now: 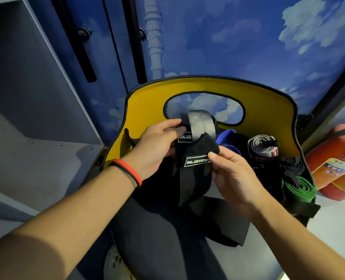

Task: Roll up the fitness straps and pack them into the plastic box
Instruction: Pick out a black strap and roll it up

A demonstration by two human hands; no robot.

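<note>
my left hand (157,146) is curled round the top of the black strap (196,178), fingers closed beside its grey loop (200,124). my right hand (234,176) pinches the strap's padded end between thumb and forefinger, just beside the white-edged label. the strap hangs between both hands at the middle of the view, in front of the yellow box (147,106), whose handle cut-out sits at 12 o'clock. inside the box at 3 o'clock of the strap lie a grey roll (262,146), a black roll (292,164) and, nearer me, a green roll (299,188). a red extinguisher (333,158) lies outside the box, further out at 3 o'clock.
</note>
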